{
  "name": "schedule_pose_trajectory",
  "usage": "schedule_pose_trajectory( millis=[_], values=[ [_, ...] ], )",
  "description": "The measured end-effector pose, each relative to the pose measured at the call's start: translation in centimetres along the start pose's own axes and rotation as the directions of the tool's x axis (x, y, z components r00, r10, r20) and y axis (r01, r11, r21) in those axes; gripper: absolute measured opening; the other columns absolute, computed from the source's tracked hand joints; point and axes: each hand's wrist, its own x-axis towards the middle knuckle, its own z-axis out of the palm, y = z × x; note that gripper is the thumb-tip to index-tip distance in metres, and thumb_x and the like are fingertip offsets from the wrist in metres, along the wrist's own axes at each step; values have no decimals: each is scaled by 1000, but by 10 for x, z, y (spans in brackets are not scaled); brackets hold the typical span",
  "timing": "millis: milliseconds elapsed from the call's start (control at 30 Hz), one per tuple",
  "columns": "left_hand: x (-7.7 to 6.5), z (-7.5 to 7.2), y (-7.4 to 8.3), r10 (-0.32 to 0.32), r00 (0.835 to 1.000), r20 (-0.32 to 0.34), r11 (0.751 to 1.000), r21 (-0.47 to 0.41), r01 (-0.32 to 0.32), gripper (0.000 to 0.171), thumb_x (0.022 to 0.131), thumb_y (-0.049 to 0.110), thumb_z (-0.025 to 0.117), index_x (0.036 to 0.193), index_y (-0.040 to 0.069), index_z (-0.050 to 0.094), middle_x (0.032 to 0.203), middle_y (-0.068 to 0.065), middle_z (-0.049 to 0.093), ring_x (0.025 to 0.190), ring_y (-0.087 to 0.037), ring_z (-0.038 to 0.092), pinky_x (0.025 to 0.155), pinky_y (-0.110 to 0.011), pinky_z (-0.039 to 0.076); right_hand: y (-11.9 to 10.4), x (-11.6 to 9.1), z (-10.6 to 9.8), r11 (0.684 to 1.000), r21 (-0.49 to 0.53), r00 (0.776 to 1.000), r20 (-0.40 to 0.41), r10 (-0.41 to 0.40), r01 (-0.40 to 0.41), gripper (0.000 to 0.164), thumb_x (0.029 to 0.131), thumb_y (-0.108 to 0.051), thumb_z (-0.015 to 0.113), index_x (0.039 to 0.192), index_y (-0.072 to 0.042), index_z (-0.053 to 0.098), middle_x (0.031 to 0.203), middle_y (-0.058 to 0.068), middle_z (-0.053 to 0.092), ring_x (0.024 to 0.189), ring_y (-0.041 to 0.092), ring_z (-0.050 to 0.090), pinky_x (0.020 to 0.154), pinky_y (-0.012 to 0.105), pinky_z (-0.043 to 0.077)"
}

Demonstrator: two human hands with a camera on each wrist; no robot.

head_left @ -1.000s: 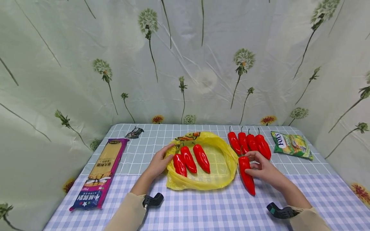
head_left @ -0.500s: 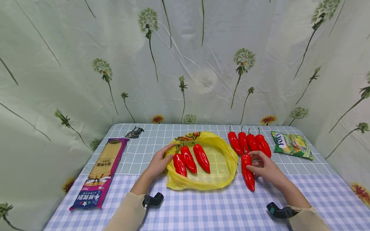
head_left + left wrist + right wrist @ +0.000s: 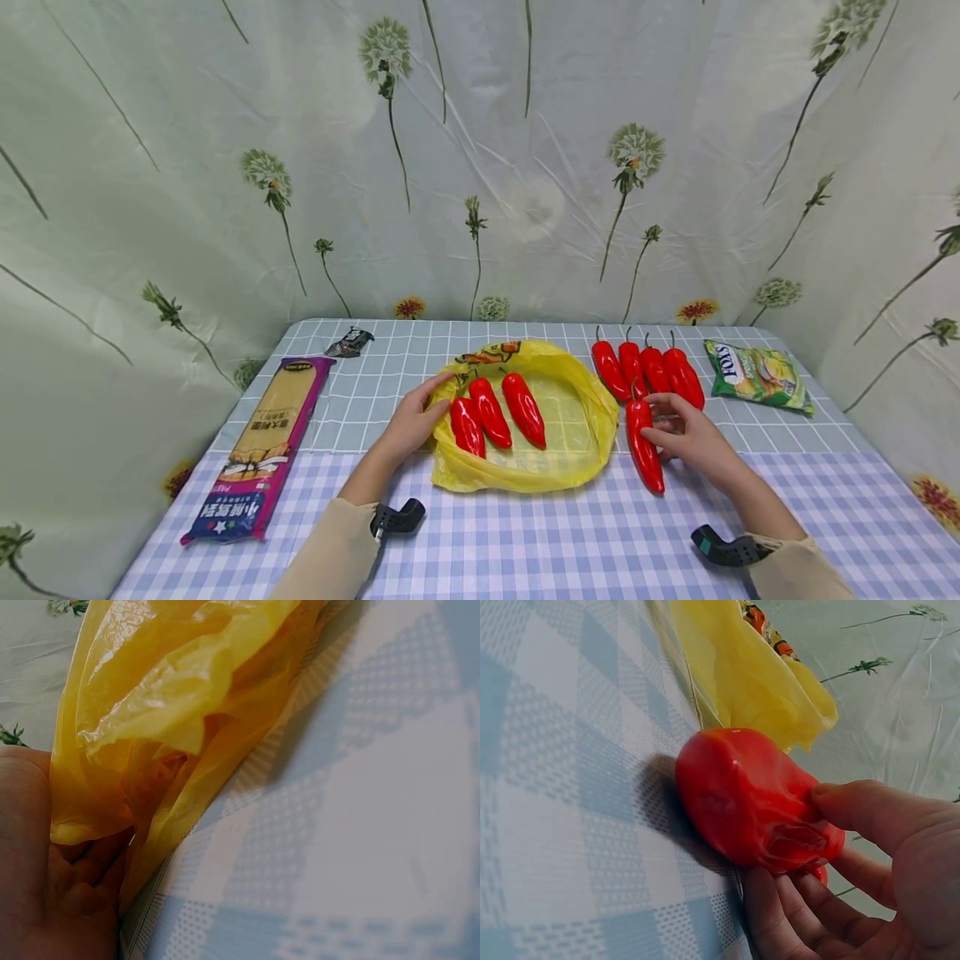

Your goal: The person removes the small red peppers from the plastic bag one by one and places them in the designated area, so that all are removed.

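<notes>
A yellow plastic bag [image 3: 517,479] lies spread with its mouth wide, and three glossy red peppers [image 3: 523,410] show inside it. My left hand [image 3: 415,421] holds the bag's left rim; in the left wrist view the yellow film [image 3: 172,690] hangs between thumb and fingers, covering the fingertips. Just right of the bag, my right hand [image 3: 693,437] grips another red pepper [image 3: 643,450] near its stem end, tip toward me. The right wrist view shows that pepper [image 3: 742,795] between thumb and fingers, close over the checked cloth.
Several red peppers [image 3: 678,375] lie in a row behind my right hand. A green Fox's packet [image 3: 757,377] sits at the back right. To the left are a long purple pasta pack [image 3: 262,450] and a small black wrapper [image 3: 349,343]. A floral curtain hangs behind the table.
The gripped pepper has shifted slightly right and away from me, its tip now farther from the front edge. My left hand, the bag and the peppers inside stay put.
</notes>
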Motion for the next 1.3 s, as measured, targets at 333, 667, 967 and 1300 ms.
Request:
schedule_pose_trajectory(
  millis=[333, 667, 967, 1300],
  values=[
    [2, 0, -2, 5, 1000, -1, 1000, 5, -5, 51, 99, 11, 55, 148, 21, 49, 158, -15, 40, 146, -35, 39, 119, -50, 36, -2, 0, 2, 1000, -19, 1000, -17, 8, -8, 66, 89, -28, 74, 142, -6, 41, 130, 24, 53, 105, 28, 62, 73, 33, 63],
    [3, 1, -4, 31, 999, -13, 999, 28, -30, 51, 99, 10, 55, 148, 19, 49, 158, -15, 42, 147, -35, 38, 122, -50, 31, -5, 1, -1, 995, -90, 994, -103, -47, 38, 57, 93, -30, 69, 140, -8, 45, 128, 23, 54, 103, 30, 57, 65, 28, 59],
    [2, -1, -3, 30, 999, -14, 999, 17, -30, 51, 98, 9, 55, 148, 18, 49, 157, -16, 41, 146, -36, 38, 120, -51, 33, -26, 1, 2, 989, -122, 975, -194, -112, 89, 43, 97, -25, 62, 136, -10, 52, 128, 21, 59, 104, 32, 58, 66, 25, 59],
    [1, 0, -2, 4, 1000, -11, 1000, 11, -4, 50, 99, 11, 55, 147, 22, 50, 157, -13, 42, 145, -34, 40, 119, -50, 36, -59, 6, 18, 982, -62, 969, -165, -184, 176, 43, 95, -18, 66, 135, -13, 53, 130, 17, 59, 105, 30, 62, 77, 25, 62]
  ],
)
